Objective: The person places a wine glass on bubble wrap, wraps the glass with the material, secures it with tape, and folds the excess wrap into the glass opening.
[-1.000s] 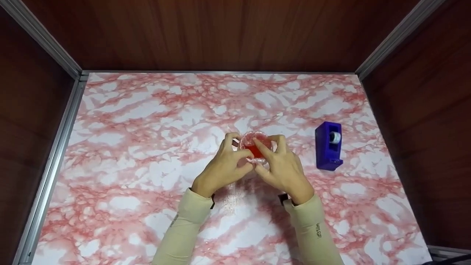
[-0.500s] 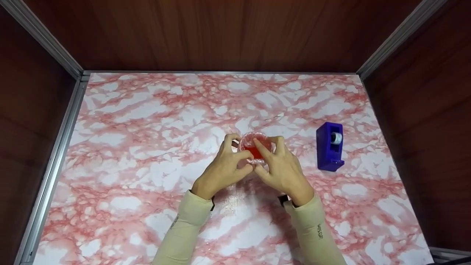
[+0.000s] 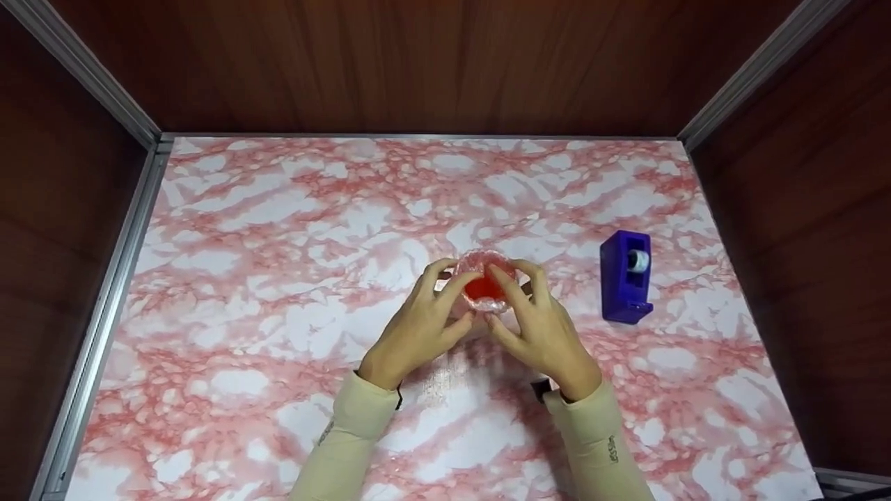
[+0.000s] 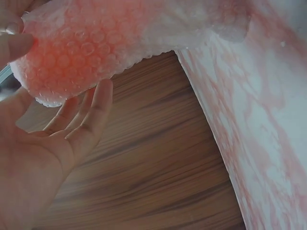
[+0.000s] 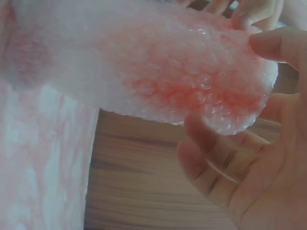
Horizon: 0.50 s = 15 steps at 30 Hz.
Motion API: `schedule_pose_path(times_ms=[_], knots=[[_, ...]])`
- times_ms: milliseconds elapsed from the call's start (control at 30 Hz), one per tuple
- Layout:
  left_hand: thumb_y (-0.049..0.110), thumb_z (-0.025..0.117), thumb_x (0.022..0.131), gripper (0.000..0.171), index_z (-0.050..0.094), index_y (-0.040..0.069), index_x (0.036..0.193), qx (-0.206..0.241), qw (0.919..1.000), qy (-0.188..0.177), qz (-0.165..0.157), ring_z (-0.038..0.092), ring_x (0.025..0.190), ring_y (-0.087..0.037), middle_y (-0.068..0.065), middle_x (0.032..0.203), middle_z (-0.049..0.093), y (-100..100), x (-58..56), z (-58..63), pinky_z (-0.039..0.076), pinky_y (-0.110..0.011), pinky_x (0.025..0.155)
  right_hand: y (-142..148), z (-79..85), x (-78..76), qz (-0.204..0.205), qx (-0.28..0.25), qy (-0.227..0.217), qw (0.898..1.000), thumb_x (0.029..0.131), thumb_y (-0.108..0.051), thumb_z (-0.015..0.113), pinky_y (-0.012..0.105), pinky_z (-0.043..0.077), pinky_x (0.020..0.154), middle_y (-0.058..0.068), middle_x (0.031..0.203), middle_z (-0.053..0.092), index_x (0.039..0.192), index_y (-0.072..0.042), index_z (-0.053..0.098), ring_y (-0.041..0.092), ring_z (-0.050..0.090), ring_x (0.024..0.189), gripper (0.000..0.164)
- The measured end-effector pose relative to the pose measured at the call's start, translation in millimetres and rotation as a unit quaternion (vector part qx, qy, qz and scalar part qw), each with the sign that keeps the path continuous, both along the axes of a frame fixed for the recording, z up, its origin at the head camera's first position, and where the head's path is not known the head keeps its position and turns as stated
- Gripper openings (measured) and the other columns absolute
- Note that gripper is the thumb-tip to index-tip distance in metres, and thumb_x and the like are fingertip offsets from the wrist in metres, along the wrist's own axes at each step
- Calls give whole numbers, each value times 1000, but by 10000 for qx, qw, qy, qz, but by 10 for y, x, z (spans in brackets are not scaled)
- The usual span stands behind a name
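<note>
A tube of clear bubble wrap (image 3: 487, 305) stands upright in the head view, with something red (image 3: 477, 287) showing down inside its top opening. My left hand (image 3: 423, 323) grips its upper end from the left, index finger over the opening and thumb at the near rim. From the other side my right hand (image 3: 550, 327) holds the same rim, its index finger also bent over the opening. In the left wrist view, red shows through the bubble wrap (image 4: 100, 43) and fingertips touch its edge. The bubble wrap (image 5: 158, 81) lies between thumb and fingers in the right wrist view.
A blue tape dispenser (image 3: 619, 278) with a roll of tape stands to the right on the red-and-white marbled table (image 3: 278, 209). Dark wooden panels (image 3: 418, 69) and metal frame rails (image 3: 104, 285) enclose the table.
Both index fingers have shifted at the opening, the left one further up over it. The thumbs have drawn slightly apart at the near rim. The bubble wrap stays in place.
</note>
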<state>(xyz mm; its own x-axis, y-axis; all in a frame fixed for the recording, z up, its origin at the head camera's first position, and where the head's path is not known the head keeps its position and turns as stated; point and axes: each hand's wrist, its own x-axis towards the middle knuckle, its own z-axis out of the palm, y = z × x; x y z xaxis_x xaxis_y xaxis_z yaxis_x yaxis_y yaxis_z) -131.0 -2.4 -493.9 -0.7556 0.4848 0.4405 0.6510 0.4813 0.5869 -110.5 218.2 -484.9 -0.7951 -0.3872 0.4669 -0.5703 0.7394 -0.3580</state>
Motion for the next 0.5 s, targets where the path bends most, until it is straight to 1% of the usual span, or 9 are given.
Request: schedule_pose_path(times_ms=[133, 233, 333, 400, 500], knots=[[16, 69, 93, 57, 47, 10, 145, 24, 9999, 143, 84, 60, 110, -26, -22, 146, 34, -11, 27, -36, 53, -27, 87, 6, -68, 16, -2, -293, 105, 9995, 90, -29, 71, 38, 54, 63, 21, 145, 35, 152, -10, 41, 29, 59, 91, 71], [14, 70, 92, 61, 45, 9, 147, 54, 9998, 139, 131, 58, 114, -26, -22, 147, 34, -12, 49, -59, 52, -28, 90, 25, -89, 42, -69, -459, 23, 9989, 90, -29, 73, 41, 54, 68, 21, 147, 32, 154, -8, 36, 32, 57, 97, 77], [16, 69, 92, 65, 41, 9, 151, -14, 9997, 120, 231, 54, 119, -26, -21, 148, 34, -25, 83, -78, 52, -30, 91, 57, -120, 72, -97, -558, -58, 9984, 89, -29, 75, 46, 53, 80, 22, 148, 32, 155, -4, 33, 35, 56, 108, 82], [19, 69, 92, 70, 37, 9, 153, -65, 9993, 152, 346, 53, 118, -28, -20, 148, 35, -38, 100, -92, 52, -32, 90, 75, -148, 79, -120, -569, -34, 9983, 87, -30, 77, 50, 50, 90, 23, 150, 33, 154, 0, 32, 37, 53, 118, 86], [25, 68, 94, 73, 33, 9, 156, -184, 9982, 230, 527, 52, 121, -30, -21, 148, 37, -64, 117, -107, 51, -38, 93, 106, -190, 94, -237, -404, 100, 9989, 85, -35, 78, 55, 38, 105, 25, 152, 33, 154, 4, 30, 41, 42, 132, 93]])
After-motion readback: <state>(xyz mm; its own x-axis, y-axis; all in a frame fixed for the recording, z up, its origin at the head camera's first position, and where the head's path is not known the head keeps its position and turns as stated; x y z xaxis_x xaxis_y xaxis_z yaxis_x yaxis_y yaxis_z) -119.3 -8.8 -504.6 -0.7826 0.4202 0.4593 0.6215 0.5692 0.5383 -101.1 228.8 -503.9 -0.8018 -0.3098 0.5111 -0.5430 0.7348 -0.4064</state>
